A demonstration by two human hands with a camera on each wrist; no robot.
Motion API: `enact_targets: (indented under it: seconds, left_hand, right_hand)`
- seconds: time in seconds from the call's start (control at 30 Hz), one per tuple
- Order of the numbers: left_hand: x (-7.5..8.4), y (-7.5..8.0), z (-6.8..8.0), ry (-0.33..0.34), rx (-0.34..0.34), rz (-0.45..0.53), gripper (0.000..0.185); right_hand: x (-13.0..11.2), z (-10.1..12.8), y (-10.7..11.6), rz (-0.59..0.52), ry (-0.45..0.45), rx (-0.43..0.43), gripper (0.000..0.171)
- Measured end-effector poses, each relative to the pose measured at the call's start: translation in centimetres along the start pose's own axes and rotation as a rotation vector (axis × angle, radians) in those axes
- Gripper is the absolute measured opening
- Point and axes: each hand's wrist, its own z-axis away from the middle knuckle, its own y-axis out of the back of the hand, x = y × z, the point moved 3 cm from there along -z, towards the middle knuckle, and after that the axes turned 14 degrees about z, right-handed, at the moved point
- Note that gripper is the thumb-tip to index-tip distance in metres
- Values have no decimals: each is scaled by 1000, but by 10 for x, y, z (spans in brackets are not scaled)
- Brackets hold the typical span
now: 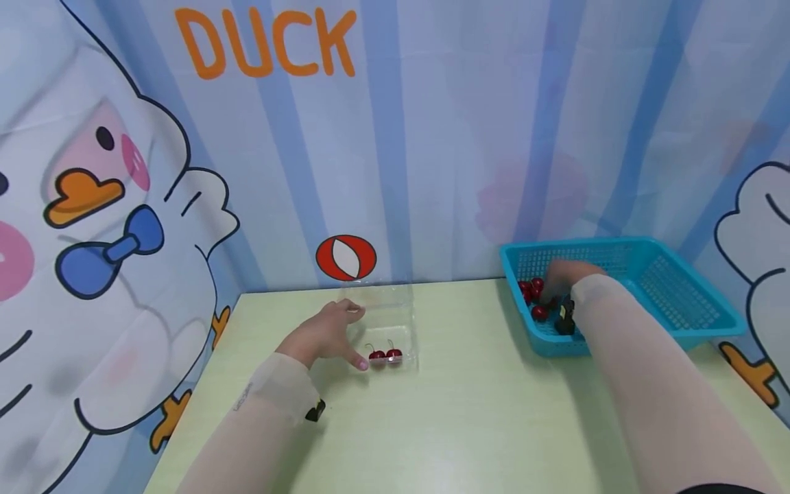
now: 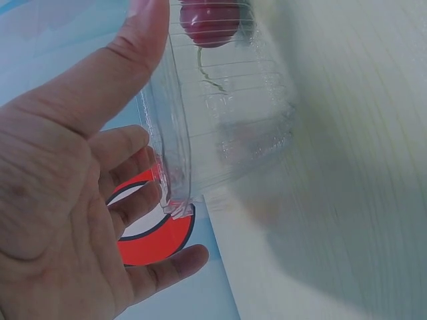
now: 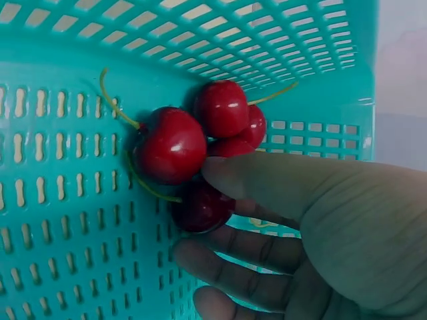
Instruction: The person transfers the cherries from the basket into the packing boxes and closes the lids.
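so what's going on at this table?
A person is handling cherries with both hands. The left hand is at the side of a clear plastic box that has two stemmed cherries in it. The right hand is down in the blue basket, its thumb and fingers at a cluster of cherries; whether it has a grip on one, I can't tell.

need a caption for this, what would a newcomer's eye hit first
Probably the blue basket, on the right in the head view, where the right hand reaches among red cherries. Then the clear box near the centre, two cherries inside, the left hand at its left side. A cartoon duck fills the far left.
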Motion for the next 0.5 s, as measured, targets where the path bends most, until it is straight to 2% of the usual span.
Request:
enact_targets:
  seconds: [0.2,0.37,0.5]
  left_hand:
    - [0,-1,-1,-13,2,-6,120]
    - [0,0,-1,-4,-3,-13,120]
    - [-2,0,-1,9,-1,-4,120]
  right_hand:
    - [0,3,-5,26,31,9,20]
    - [-3,11,4,75,25,5,19]
    - [-9,14,14,104,43,-4,28]
